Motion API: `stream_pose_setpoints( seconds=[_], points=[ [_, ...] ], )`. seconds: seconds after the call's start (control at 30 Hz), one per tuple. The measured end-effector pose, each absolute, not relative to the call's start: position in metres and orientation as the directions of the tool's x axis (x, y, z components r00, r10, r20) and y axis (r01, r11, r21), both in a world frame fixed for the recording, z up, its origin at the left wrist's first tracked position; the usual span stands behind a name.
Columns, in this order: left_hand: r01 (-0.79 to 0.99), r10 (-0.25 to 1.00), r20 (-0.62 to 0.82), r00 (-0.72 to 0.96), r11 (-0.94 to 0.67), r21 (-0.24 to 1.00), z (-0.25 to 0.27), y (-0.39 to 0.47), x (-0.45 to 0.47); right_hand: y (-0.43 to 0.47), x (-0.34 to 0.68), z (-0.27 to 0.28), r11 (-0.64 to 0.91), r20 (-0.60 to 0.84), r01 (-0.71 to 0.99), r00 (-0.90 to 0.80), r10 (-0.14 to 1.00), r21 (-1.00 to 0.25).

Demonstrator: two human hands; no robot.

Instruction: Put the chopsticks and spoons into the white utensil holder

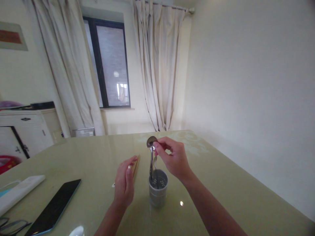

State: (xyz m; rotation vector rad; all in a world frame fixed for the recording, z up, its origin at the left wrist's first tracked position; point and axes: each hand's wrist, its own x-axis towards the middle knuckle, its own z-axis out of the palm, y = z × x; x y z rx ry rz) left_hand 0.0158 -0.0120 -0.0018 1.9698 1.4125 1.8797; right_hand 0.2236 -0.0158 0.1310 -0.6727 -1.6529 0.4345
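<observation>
A metal spoon [152,142] is pinched near its bowl by the thumb and fingers of my right hand [173,157]. Its handle points down into a grey utensil cup [158,196], whose bottom shows small holes. A second, thinner utensil [155,162], seemingly a spoon, also stands in the cup, just under my fingers. To the left of the cup, my left hand [125,180] lies with its fingers extended beside a bundle of wooden chopsticks [135,167]; its palm side is hidden, and whether it touches them is unclear.
A black phone [55,206], a white box-like object [22,193] and glasses [14,225] lie at the left of the glossy green table [221,183]. A small white object [77,231] is at the near edge. A wall [258,98] borders the right side.
</observation>
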Motion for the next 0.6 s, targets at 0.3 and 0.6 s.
stream_pose_setpoints(
  seconds=[0.3, 0.6],
  points=[
    [0.324, 0.753, 0.525, -0.397, -0.421, 0.848, 0.005, -0.029, 0.033, -0.001, 0.200, 0.114, 0.699, 0.603, 0.199, -0.379, 0.702, -0.687],
    [0.869, 0.876, 0.309, -0.371, 0.210, 0.449, -0.032, 0.021, -0.064, 0.031, 0.243, 0.107, 0.644, 0.287, 0.546, -0.600, 0.747, -0.536]
  ],
)
